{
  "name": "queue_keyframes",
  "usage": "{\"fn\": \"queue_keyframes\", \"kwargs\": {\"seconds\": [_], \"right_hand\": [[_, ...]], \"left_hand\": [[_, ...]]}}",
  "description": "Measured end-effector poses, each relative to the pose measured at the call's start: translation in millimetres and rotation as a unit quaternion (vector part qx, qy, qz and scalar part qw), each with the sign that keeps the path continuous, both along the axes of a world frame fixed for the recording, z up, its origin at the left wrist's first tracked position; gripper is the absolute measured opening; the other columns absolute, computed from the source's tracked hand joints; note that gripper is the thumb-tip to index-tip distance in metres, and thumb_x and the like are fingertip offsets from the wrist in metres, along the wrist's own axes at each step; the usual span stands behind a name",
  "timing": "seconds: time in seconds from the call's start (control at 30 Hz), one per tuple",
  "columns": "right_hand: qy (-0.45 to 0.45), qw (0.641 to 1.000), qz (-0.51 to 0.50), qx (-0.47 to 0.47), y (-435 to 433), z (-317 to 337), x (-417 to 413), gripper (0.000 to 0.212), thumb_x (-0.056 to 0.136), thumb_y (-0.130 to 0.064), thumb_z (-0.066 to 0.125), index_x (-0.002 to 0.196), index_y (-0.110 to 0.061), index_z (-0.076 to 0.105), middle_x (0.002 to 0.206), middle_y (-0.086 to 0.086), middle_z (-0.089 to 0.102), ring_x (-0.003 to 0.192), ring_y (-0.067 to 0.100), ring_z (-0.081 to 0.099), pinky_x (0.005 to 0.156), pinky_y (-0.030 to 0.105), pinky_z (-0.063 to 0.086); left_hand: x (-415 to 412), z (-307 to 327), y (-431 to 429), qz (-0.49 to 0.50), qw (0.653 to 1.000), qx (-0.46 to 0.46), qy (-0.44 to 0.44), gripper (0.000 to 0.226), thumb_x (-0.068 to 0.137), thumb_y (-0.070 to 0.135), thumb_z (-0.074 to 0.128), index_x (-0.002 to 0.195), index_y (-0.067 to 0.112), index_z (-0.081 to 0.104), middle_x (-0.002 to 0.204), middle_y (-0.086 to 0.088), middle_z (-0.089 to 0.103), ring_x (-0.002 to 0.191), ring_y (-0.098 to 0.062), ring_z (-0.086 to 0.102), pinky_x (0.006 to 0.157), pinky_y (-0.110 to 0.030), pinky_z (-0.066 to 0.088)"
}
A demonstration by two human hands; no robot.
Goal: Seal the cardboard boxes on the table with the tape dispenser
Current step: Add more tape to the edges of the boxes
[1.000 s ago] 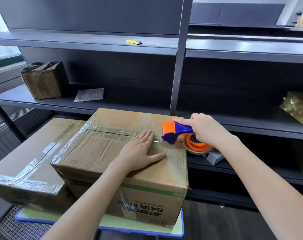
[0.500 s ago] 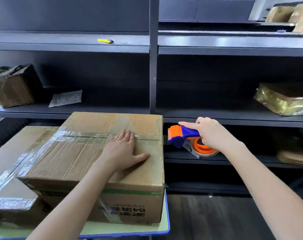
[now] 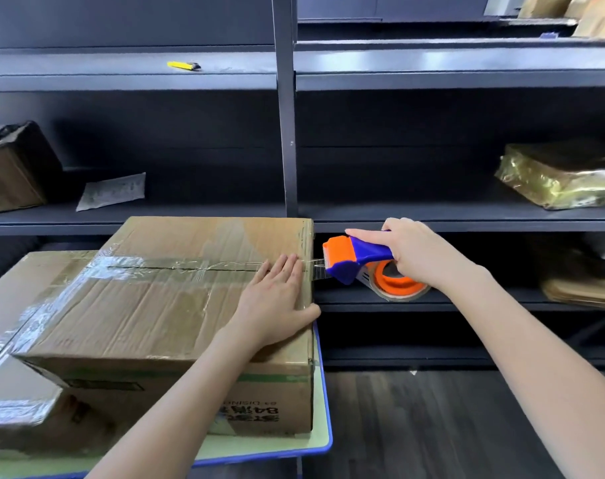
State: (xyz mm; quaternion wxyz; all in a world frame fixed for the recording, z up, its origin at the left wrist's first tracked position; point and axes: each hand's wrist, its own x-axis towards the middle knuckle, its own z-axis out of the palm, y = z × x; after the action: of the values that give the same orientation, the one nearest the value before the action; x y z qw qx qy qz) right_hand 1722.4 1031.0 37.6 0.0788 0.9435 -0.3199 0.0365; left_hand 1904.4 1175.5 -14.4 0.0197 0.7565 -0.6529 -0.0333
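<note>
Orange and blue plastic is filling your right grip (image 3: 420, 254): you are clenching it around the handle of the tape dispenser (image 3: 358, 257), forefinger lying along the top, so the toothed blade is facing the cardboard box (image 3: 162, 305) and the tape roll (image 3: 399, 285) is hanging below your palm. The dispenser is hovering just off the box's right edge, and a short strip of tape (image 3: 317, 271) is bridging the gap, likely so you can fold it down the side or cut it. Your left grip (image 3: 277, 295) is released, lying flat with straight fingers on the taped seam at that same edge; it seems to be pinning the strip so a pull does not peel it back. Beyond the edge you are working in open room, with dark floor below and shelf fronts (image 3: 467, 224) just behind the dispenser, so a downward stroke looks freer than a forward one. The box is sitting flush with the right rim of the desk (image 3: 326, 402) and overlapping a second taped box (image 3: 28, 299) on its left.
</note>
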Motion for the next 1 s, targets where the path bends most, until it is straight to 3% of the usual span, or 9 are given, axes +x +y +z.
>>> {"fn": "queue_keyframes", "kwargs": {"seconds": [0.27, 0.6, 1.0], "right_hand": [[0.002, 0.998, -0.017, 0.053, 4, -2, -4, 0.081, 0.090, -0.008, 0.054, 0.145, -0.045, 0.008, 0.099, -0.001, 0.040, 0.090, 0.014, 0.038, 0.075, 0.025, 0.032], [0.029, 0.998, -0.010, 0.057, 5, 11, -5, 0.081, 0.089, -0.019, 0.060, 0.145, -0.045, 0.008, 0.116, 0.003, 0.047, 0.096, 0.014, 0.039, 0.078, 0.026, 0.035], [0.036, 0.997, -0.026, 0.063, 16, 20, -4, 0.081, 0.089, -0.015, 0.059, 0.146, -0.043, 0.010, 0.102, 0.000, 0.041, 0.091, 0.014, 0.041, 0.074, 0.024, 0.033]], "left_hand": [[-2, 1, 0, 0.009, 1.000, -0.016, 0.007, 0.089, 0.073, 0.054, 0.017, 0.151, 0.012, 0.006, 0.159, -0.002, 0.001, 0.146, -0.013, -0.004, 0.118, -0.032, -0.003], [-2, 1, 4, -0.002, 1.000, -0.023, 0.007, 0.076, 0.091, 0.049, 0.034, 0.151, 0.011, 0.005, 0.159, -0.003, 0.002, 0.146, -0.014, -0.004, 0.119, -0.033, -0.002], [-4, 2, 5, 0.001, 0.999, -0.033, 0.021, 0.076, 0.092, 0.048, 0.036, 0.151, 0.009, 0.007, 0.159, -0.004, 0.003, 0.146, -0.015, -0.002, 0.119, -0.035, -0.001]]}}
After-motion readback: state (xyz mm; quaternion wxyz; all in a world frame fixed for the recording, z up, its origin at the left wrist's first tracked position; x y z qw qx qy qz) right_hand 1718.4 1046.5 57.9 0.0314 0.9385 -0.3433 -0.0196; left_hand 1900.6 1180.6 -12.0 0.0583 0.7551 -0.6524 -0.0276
